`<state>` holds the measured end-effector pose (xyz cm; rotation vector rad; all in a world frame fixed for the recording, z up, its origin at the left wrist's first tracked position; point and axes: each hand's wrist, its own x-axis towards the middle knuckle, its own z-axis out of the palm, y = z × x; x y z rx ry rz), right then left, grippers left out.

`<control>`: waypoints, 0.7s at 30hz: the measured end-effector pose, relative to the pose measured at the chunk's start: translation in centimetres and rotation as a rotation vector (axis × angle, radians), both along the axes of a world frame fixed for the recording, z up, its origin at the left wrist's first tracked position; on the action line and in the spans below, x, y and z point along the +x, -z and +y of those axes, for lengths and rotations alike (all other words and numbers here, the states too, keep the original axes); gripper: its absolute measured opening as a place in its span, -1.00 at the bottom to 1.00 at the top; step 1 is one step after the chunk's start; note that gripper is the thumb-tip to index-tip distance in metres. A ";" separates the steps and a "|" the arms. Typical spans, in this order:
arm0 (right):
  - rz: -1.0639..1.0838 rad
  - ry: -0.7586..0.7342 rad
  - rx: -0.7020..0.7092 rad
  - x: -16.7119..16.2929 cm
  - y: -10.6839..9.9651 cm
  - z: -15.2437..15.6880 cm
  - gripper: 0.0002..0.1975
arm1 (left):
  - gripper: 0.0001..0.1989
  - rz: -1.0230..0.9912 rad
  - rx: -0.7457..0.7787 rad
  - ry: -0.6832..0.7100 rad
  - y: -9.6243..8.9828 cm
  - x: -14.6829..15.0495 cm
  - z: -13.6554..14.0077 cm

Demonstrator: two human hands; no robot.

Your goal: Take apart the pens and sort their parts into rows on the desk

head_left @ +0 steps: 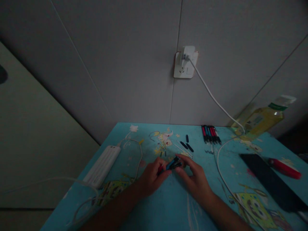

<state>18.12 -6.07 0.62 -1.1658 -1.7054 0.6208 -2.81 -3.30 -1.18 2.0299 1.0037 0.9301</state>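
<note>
My left hand (154,175) is closed around a few pen barrels (171,163), one blue and one red, with black ends pointing right. The thumb and fingers of my right hand (192,173) are curled at those black ends, pinching them from the right side. Just beyond my hands lie several loose black pen parts (184,145) and thin white refills (183,149). Two tiny dark pieces, perhaps springs (163,154), rest to the left of them. Farther back on the right, a row of red, blue and white pens (210,134) lies side by side.
The blue patterned table (166,205) meets a grey wall. A white power strip (102,165) with cables lies left. At right are a dark flat slab (271,179), a red-handled tool (286,168), a yellow liquid bottle (262,120) and a white cable (218,157) from the wall socket (184,69).
</note>
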 end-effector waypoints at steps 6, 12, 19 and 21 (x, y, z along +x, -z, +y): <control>0.111 -0.017 -0.101 -0.1 0.2 0.5 -0.72 | -0.78 0.098 -0.087 0.059 -0.7 0.3 0.2; 0.064 -0.042 -0.162 0.0 1.0 1.0 -0.70 | -0.85 0.427 0.036 0.118 -0.9 -0.2 0.5; -0.245 -0.140 -0.043 0.6 0.4 1.1 -0.81 | -0.81 0.749 0.226 0.185 -1.2 -1.1 1.3; -0.333 -0.094 0.023 0.9 0.3 1.3 -0.80 | -0.80 0.791 0.233 0.163 -1.2 -1.0 1.6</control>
